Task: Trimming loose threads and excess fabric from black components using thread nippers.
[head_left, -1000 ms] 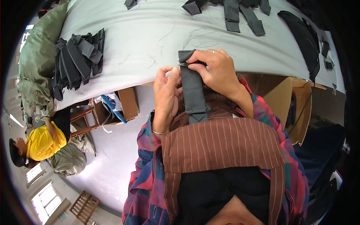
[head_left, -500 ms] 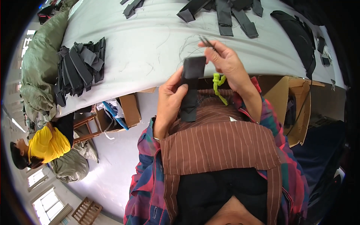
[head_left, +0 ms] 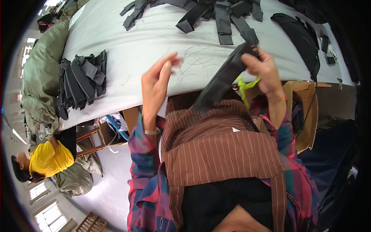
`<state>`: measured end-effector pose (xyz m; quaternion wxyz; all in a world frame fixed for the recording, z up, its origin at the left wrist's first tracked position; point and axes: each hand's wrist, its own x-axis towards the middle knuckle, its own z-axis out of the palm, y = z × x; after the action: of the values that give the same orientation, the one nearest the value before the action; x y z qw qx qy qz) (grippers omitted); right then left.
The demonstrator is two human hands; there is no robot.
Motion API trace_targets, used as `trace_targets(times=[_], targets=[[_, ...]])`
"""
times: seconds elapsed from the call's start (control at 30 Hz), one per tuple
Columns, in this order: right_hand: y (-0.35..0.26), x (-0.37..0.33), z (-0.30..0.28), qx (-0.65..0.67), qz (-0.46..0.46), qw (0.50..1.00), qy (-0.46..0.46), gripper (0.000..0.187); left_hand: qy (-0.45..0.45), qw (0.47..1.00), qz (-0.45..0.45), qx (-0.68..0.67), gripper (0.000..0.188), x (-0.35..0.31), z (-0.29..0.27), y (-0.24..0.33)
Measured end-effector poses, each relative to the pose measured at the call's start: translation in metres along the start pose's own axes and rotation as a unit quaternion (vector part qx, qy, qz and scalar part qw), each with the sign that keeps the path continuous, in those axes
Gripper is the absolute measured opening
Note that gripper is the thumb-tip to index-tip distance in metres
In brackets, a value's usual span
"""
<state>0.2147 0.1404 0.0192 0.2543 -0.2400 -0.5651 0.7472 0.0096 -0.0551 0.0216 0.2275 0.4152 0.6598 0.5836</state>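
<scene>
My right hand (head_left: 262,67) grips the upper end of a black fabric strip (head_left: 222,79), which slants down to the left over my lap. A yellow-green cord (head_left: 245,89) hangs beside that hand. The dark pointed tool seen earlier in that hand cannot be made out. Off to the left, my left hand (head_left: 156,79) is raised near the table edge, its fingers stretched out and slightly blurred, with nothing visible in it. Loose threads (head_left: 197,63) lie on the white-covered table (head_left: 123,42) between and beyond my hands.
A stack of dark strips (head_left: 83,79) lies on the table at left, more strips (head_left: 222,23) at the far side. A black curved fabric piece (head_left: 295,42) lies at right. Below are cardboard boxes (head_left: 305,116). A person in yellow (head_left: 50,154) sits at far left.
The black strip has gone from my left hand into my right, swinging to a slant. My left hand has let go and moved left; my right hand has moved right.
</scene>
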Motion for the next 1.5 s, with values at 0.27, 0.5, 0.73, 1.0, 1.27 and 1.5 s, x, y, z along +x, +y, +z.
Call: trace_targets(times=[0.27, 0.5, 0.73, 1.0, 1.27, 1.5], targets=[[-0.006, 0.007, -0.039, 0.125, -0.083, 0.976, 0.159, 0.010, -0.244, 0.864, 0.195, 0.395, 0.048, 0.018, 0.060, -0.062], [0.012, 0.012, -0.006, 0.099, -0.189, 0.947, 0.239, 0.011, -0.221, 0.940, -0.220, -0.139, 0.034, -0.033, 0.037, -0.003], [0.039, -0.021, 0.076, -0.304, -0.443, 0.841, -0.058, 0.039, -0.086, 0.851, -0.181, -0.486, 0.048, -0.023, 0.042, 0.005], [0.048, -0.032, 0.079, -0.046, -0.106, 0.977, -0.177, 0.020, 0.017, 0.842, -0.155, -0.517, 0.043, -0.036, 0.031, -0.003], [0.028, -0.029, 0.104, -0.080, -0.048, 0.984, -0.149, 0.022, -0.013, 0.792, -0.131, -0.596, 0.058, -0.042, 0.022, 0.006], [0.035, -0.024, 0.121, -0.148, -0.072, 0.981, -0.105, 0.018, 0.000, 0.877, -0.120, -0.465, 0.078, -0.052, 0.027, 0.008]])
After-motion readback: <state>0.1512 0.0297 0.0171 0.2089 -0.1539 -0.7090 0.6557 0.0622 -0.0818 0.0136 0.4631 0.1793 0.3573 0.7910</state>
